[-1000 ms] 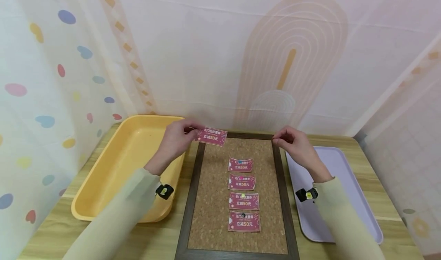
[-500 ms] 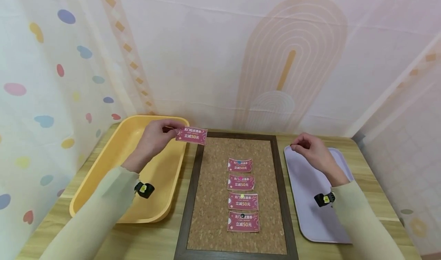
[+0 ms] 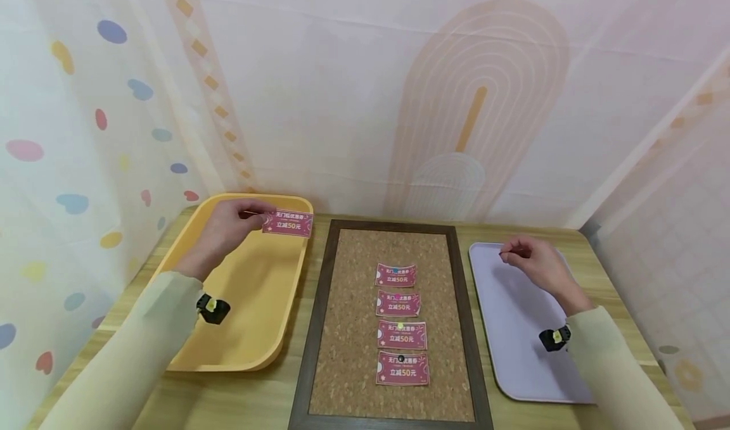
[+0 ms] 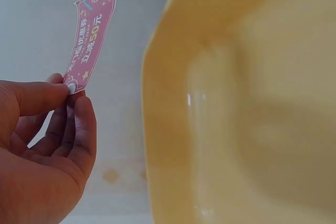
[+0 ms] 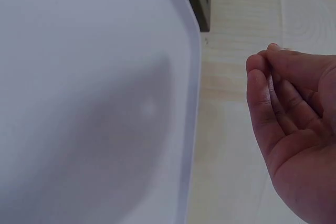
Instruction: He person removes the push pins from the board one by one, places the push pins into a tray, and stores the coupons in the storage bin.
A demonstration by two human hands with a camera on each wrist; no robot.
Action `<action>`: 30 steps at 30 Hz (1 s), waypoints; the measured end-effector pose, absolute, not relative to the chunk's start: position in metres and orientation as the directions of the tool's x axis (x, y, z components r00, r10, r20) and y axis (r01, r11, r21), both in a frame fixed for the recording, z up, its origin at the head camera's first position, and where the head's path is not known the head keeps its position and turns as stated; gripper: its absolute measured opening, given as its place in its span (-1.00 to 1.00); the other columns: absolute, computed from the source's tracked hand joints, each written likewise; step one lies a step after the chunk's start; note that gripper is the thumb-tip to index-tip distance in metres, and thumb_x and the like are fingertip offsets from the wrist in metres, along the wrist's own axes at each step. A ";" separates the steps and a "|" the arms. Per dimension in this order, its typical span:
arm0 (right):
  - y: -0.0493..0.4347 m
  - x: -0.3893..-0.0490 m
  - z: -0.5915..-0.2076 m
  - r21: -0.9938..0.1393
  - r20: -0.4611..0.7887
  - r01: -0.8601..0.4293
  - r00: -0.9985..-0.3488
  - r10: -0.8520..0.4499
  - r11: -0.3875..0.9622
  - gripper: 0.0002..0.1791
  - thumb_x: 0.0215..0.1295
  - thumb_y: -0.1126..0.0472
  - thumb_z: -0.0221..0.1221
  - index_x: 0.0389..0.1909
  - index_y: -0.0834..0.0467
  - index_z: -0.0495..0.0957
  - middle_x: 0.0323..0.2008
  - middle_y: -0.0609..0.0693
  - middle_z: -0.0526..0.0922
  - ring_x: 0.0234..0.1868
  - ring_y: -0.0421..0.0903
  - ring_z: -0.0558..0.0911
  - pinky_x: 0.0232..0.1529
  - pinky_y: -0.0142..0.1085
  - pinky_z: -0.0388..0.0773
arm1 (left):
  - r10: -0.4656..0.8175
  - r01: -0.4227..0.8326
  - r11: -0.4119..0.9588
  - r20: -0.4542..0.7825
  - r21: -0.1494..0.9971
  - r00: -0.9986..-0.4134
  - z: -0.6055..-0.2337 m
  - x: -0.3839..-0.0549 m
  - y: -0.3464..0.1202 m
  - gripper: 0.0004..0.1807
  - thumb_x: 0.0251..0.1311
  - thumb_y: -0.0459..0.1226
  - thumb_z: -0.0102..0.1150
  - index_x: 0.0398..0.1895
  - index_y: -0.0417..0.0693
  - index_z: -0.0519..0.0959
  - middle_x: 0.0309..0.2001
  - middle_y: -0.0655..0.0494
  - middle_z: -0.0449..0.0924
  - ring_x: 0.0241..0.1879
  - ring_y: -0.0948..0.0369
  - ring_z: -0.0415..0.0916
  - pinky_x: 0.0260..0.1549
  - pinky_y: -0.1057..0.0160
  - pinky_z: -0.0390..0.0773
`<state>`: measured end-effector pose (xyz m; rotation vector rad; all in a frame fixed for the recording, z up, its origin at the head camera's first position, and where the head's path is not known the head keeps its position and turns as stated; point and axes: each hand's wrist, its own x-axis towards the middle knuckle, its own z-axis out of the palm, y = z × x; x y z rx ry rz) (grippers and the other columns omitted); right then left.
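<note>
My left hand (image 3: 226, 228) pinches a pink coupon (image 3: 288, 223) by its left end, above the far part of the yellow tray (image 3: 301, 278). In the left wrist view the coupon (image 4: 93, 30) stands out from thumb and fingers. My right hand (image 3: 538, 266) is over the lilac tray (image 3: 516, 347), with thumb and fingertips brought together. A tiny dark reddish speck shows at those fingertips; its kind is too small to tell. Between the trays, several coupons (image 3: 402, 368) lie in a column on a framed corkboard (image 3: 348, 354), each with a coloured pushpin (image 3: 401, 358) near its top edge.
The wooden table (image 3: 268, 398) carries both trays, with the corkboard's dark frame (image 3: 310, 341) between them. A patterned curtain (image 3: 342, 101) hangs close behind the table, and more patterned cloth covers the left and right sides.
My left hand has carried its coupon leftward from the corkboard's top corner to above the yellow tray. My right hand has moved right from the board's edge to over the lilac tray.
</note>
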<state>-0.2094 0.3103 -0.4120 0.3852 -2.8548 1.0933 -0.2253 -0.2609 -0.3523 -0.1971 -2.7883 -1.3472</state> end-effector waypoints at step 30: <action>0.316 -0.231 -0.441 -0.705 -0.043 -0.125 -0.975 -0.219 0.698 -0.91 0.42 0.35 0.26 -0.15 0.29 0.69 -0.15 0.15 0.71 -0.15 -0.05 0.57 -0.17 -0.35 0.51 | 0.098 -0.169 0.462 -0.240 0.871 -0.966 -0.409 -0.258 -0.327 -0.55 0.53 -0.46 -0.07 0.39 -0.57 0.31 0.25 -0.33 0.42 -0.17 0.43 0.54 0.02 0.32 0.61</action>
